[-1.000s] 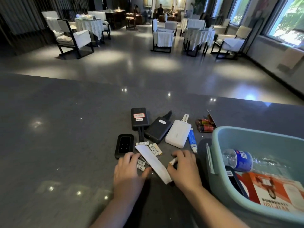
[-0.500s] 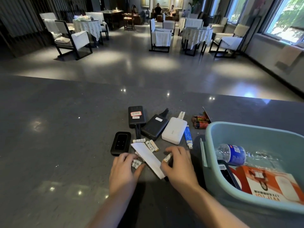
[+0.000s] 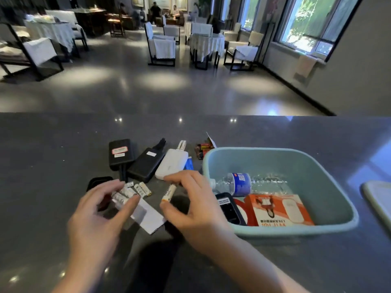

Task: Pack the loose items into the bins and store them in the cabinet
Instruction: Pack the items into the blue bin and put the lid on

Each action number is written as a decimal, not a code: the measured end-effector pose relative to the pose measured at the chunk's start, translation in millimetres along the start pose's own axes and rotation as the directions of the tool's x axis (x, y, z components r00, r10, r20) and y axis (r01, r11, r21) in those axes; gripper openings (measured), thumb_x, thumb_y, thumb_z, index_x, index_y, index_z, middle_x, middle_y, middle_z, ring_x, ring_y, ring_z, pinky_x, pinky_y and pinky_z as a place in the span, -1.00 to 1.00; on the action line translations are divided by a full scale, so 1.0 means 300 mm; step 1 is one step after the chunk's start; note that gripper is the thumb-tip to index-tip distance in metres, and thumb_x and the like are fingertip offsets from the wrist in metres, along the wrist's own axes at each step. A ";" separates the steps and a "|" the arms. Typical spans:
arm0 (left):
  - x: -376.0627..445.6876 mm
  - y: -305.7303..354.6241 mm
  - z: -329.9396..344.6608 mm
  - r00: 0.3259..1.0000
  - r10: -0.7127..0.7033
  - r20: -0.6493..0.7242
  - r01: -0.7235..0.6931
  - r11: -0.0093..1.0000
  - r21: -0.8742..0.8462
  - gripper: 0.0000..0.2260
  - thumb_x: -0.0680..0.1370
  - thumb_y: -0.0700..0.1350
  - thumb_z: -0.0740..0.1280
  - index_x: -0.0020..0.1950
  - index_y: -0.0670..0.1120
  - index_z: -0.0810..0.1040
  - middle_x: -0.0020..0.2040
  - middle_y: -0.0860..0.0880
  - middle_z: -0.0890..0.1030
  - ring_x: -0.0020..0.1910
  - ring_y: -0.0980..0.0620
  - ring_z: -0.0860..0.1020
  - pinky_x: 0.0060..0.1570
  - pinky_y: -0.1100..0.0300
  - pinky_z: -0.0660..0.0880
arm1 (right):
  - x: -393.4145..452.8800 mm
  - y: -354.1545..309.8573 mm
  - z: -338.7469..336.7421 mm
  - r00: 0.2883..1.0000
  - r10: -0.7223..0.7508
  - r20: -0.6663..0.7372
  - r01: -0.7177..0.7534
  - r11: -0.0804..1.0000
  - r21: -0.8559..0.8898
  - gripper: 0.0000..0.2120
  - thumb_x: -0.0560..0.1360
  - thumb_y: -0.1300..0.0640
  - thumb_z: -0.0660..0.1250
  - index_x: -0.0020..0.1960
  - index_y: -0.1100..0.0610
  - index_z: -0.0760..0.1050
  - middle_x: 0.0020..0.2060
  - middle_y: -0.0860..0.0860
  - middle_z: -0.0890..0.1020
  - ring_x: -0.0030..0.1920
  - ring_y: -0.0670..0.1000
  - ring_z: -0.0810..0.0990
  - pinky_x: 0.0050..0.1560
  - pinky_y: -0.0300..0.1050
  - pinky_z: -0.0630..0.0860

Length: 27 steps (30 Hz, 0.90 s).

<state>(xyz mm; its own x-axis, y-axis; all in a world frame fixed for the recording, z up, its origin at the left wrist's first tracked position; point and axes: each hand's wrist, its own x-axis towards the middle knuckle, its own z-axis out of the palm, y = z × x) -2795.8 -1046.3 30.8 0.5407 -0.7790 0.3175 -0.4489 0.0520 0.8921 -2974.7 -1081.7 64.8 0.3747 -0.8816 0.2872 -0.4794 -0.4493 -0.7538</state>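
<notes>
head view: the left hand (image 3: 95, 218) holds a few white batteries (image 3: 122, 196) between its curled fingers and thumb, above a white paper strip (image 3: 149, 217) on the dark counter (image 3: 53, 166). the right hand (image 3: 196, 212) pinches one battery (image 3: 169, 193) between thumb and fingers, just left of the teal bin (image 3: 330, 199). more loose batteries (image 3: 142, 188) lie between the hands' fingertips. beyond the hands sit two black power banks (image 3: 121, 153) (image 3: 146, 164), a white power bank (image 3: 171, 163) and red batteries (image 3: 202, 148). right of the right hand, the bin holds a water bottle (image 3: 239, 183), an orange box (image 3: 277, 210) and a black device (image 3: 229, 210).
</notes>
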 end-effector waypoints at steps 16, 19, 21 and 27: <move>0.040 0.308 0.720 0.179 0.081 0.980 -0.698 0.713 0.069 -0.69 0.38 0.03 0.48 0.08 0.07 0.55 -0.07 0.07 0.44 -0.08 0.10 0.41 -0.13 0.25 0.34 | -0.144 0.368 -0.595 0.916 0.191 -0.354 -0.243 0.964 -0.109 -0.61 0.42 0.05 0.44 0.16 -0.21 0.41 0.06 -0.29 0.45 0.04 -0.36 0.42 -0.10 -0.44 0.36; 0.053 0.293 0.751 0.065 0.067 0.996 -0.762 0.647 0.006 -0.68 0.39 0.00 0.48 0.11 0.03 0.55 -0.03 0.03 0.47 0.00 0.07 0.40 -0.09 0.23 0.33 | -0.133 0.392 -0.594 0.940 0.166 -0.300 -0.205 0.973 -0.104 -0.62 0.41 0.05 0.43 0.15 -0.21 0.41 0.04 -0.29 0.46 0.06 -0.36 0.41 -0.06 -0.48 0.35; 0.046 0.286 0.761 0.032 0.074 0.997 -0.784 0.621 -0.021 -0.66 0.40 -0.02 0.48 0.15 0.00 0.55 0.03 0.00 0.51 0.07 0.08 0.37 -0.03 0.26 0.29 | -0.122 0.409 -0.589 0.955 0.159 -0.251 -0.188 0.977 -0.100 -0.62 0.42 0.05 0.43 0.16 -0.21 0.41 0.05 -0.28 0.46 0.08 -0.33 0.42 -0.02 -0.45 0.36; 0.037 0.279 0.740 0.114 0.065 0.991 -0.823 0.565 0.058 -0.57 0.36 0.03 0.49 0.20 0.12 0.50 0.16 0.05 0.49 0.18 0.04 0.41 0.19 0.04 0.41 | -0.088 0.466 -0.556 0.982 0.158 -0.108 -0.174 0.972 -0.159 -0.61 0.42 0.02 0.43 0.19 -0.17 0.41 0.08 -0.28 0.44 0.12 -0.26 0.43 0.10 -0.36 0.38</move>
<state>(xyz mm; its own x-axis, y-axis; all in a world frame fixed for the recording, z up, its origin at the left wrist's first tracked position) -2985.4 -1189.4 37.4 -0.6727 -0.7050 -0.2247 -0.7397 0.6346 0.2237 -3183.9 -1145.5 50.2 0.2065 -0.9518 0.2270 -0.6569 -0.3068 -0.6887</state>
